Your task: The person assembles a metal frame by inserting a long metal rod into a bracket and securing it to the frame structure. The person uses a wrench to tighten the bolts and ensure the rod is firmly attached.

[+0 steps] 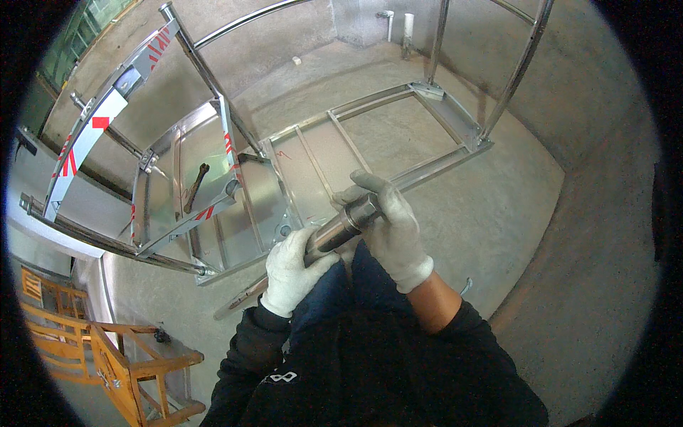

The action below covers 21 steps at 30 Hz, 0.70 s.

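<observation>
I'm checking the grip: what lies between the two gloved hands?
In the head view, the metal tube spans from the left hand to the right hand, its wider collar beside the latter.

Single view: left fisheye of pair on my head, facing steeply down over my black sweatshirt, close to it. My gloved left hand and gloved right hand fall near centre, within arm's reach. Steel frame lies farther off, ahead and leftward. Wooden chair sits toward lower-left rim; grey wall curves along right.
</observation>
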Available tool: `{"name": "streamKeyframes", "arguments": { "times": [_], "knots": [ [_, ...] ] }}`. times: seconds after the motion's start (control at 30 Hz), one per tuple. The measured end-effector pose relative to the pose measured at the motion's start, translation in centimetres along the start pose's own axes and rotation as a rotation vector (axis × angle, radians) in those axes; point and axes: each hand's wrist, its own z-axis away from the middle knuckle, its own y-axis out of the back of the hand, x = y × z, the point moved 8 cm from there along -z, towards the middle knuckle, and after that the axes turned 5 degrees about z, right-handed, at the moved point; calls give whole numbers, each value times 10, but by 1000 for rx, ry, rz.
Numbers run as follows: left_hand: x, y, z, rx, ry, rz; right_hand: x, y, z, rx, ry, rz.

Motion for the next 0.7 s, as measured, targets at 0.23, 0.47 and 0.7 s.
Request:
{"name": "streamKeyframes", "arguments": {
  "times": [0.23,0.47,0.7],
  "knots": [
    [2,0,1,-12,-34,-32,0,0,0,-13,27,8],
    [-6,-2,0,-38,40,28,-2,-2,0,-17,19,-9],
    [-2,-5,0,-12,0,47,10,8,-5,-1,104,25]
  ]
}}
